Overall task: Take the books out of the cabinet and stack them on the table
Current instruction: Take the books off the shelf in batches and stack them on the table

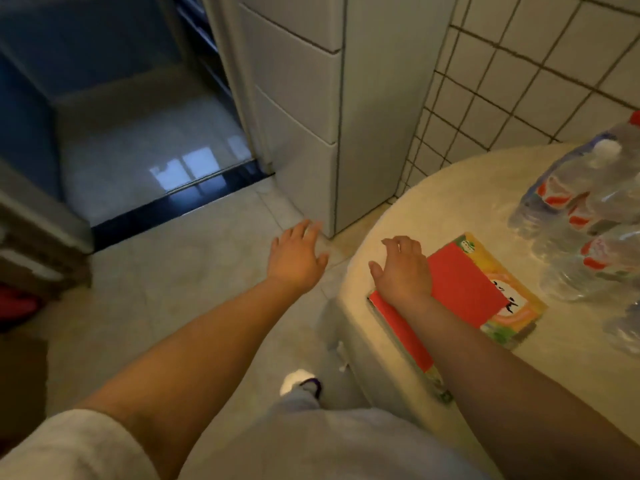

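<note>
Red is the cover of the upper book (464,289), which lies flat on a second book with a yellow and green cover (516,306); the pair sits near the left edge of the round, pale table (433,202). The lower book sticks out on the far and right sides and shows a few large black characters, too blurred and too covered to read. The right hand (403,268) hovers over the left end of the red book, palm down, fingers loosely bent and holding nothing; whether it touches the cover cannot be told. The left hand (298,254) is stretched out over the pale floor tiles, fingers spread and straight, empty, near the bottom corner of the white cabinet (304,98) of stacked drawers that stands far and left of the table. At the right of the table lies a wrapped pack of water bottles (588,216) with red and white labels, their print too blurred to read.
</note>
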